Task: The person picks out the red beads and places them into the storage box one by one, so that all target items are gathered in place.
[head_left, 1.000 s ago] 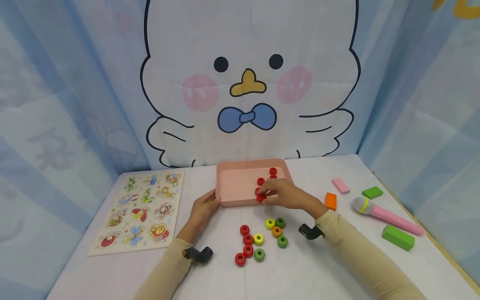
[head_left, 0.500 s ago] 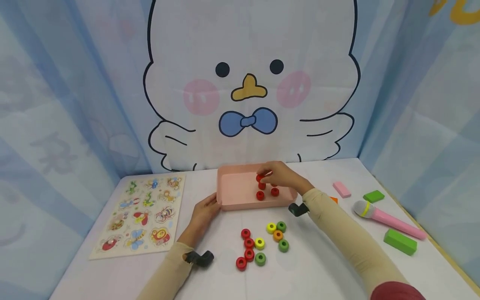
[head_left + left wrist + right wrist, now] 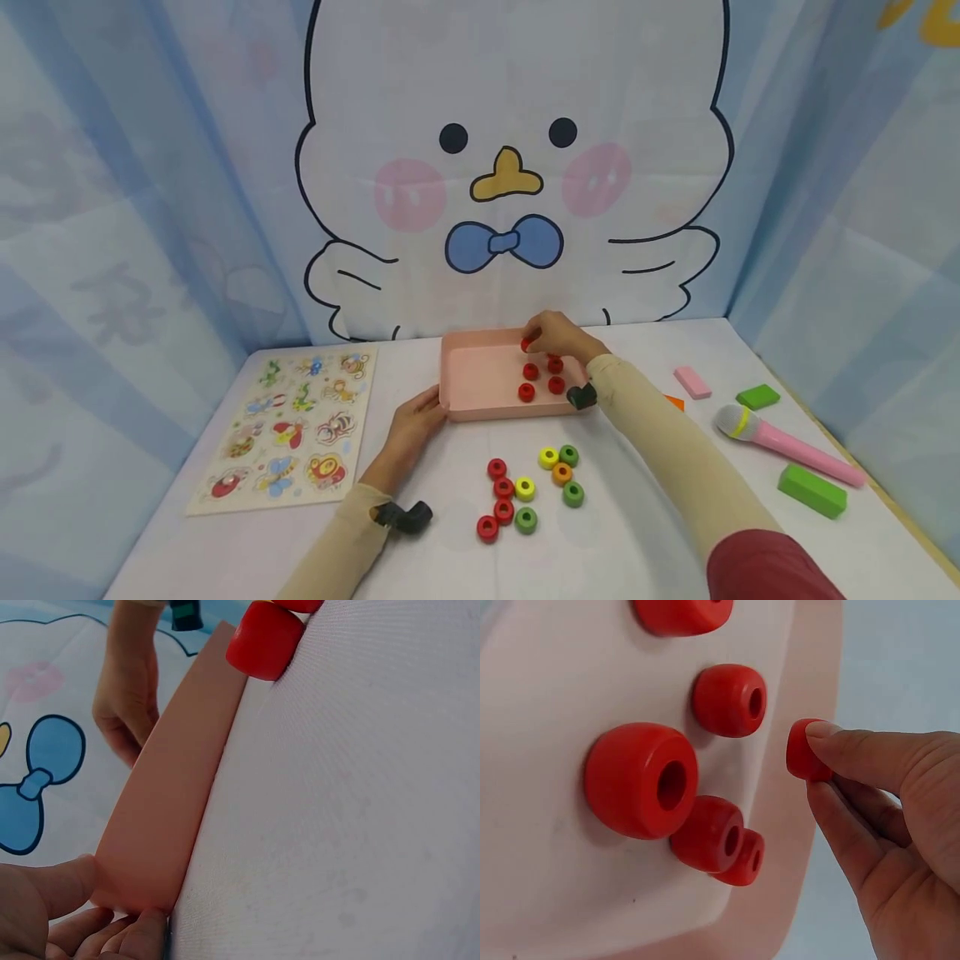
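Observation:
My left hand (image 3: 411, 427) grips the near left corner of a shallow pink tray (image 3: 487, 414); in the left wrist view the thumb lies at the upper edge, the fingers at the lower one. Over the tray's far side, my right hand (image 3: 561, 335) pinches a red bead (image 3: 800, 752) between thumb and fingers, close to the far wall in the right wrist view. Several other red beads, one of them a large-looking bead (image 3: 641, 780), stand on the tray floor in its right half.
In front of the tray lie several loose red beads (image 3: 503, 488), with yellow (image 3: 525, 488), green (image 3: 573, 494) and orange (image 3: 562, 474) ones. A sticker-like picture board (image 3: 288, 433) is at left. A toy microphone (image 3: 795, 446) and coloured blocks, including a green block (image 3: 812, 491), lie at right.
My right hand has moved from the tray's near side to its far edge, with a red bead in its fingers. The left hand stays at the tray corner.

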The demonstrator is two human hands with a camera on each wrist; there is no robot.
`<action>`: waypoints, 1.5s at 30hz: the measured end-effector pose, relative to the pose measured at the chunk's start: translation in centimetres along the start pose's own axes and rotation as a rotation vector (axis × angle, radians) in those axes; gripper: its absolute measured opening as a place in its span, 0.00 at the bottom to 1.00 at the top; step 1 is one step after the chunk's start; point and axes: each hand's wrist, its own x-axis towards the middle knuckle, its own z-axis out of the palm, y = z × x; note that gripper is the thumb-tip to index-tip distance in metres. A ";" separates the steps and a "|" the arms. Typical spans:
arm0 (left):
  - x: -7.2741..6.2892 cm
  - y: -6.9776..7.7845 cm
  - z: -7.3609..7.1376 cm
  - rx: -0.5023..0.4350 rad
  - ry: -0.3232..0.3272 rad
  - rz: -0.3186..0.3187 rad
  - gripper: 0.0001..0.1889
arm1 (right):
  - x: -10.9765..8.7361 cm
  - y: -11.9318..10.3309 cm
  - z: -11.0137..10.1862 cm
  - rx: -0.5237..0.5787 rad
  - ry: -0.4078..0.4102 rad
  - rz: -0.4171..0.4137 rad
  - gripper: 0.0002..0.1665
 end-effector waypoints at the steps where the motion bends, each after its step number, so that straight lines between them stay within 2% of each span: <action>1: 0.0 0.0 0.0 0.009 0.000 0.001 0.27 | 0.2 0.1 0.2 -0.001 -0.003 0.013 0.18; 9: -0.1 0.1 0.0 0.003 -0.007 -0.005 0.27 | 1.2 0.5 1.1 -0.071 -0.033 0.150 0.17; 14: -0.1 0.1 -0.1 -0.001 -0.019 -0.004 0.27 | 1.6 0.3 1.2 -0.107 -0.048 0.175 0.19; 19: 0.0 0.1 0.0 0.010 -0.019 0.010 0.27 | 1.8 0.3 1.3 -0.093 -0.058 0.230 0.20; 22: 0.0 0.0 0.0 0.004 -0.021 0.020 0.27 | 1.9 0.6 1.3 -0.087 -0.056 0.234 0.21; 26: 0.1 0.0 -0.1 0.000 -0.028 0.013 0.27 | 1.7 0.7 1.2 -0.080 -0.033 0.191 0.24; 31: -0.2 0.3 -0.1 0.000 -0.030 0.027 0.27 | 1.0 0.0 0.6 -0.069 0.025 0.058 0.21; 35: -0.1 0.3 0.0 -0.004 -0.021 0.018 0.26 | -0.1 -0.8 0.2 -0.035 0.057 -0.009 0.21; 41: 0.1 0.2 0.0 -0.009 -0.002 0.014 0.27 | -3.1 -2.4 0.9 0.008 0.088 -0.115 0.22; 45: 0.2 0.3 0.0 -0.009 -0.005 0.008 0.27 | -6.0 -3.5 2.4 -0.005 0.082 -0.227 0.21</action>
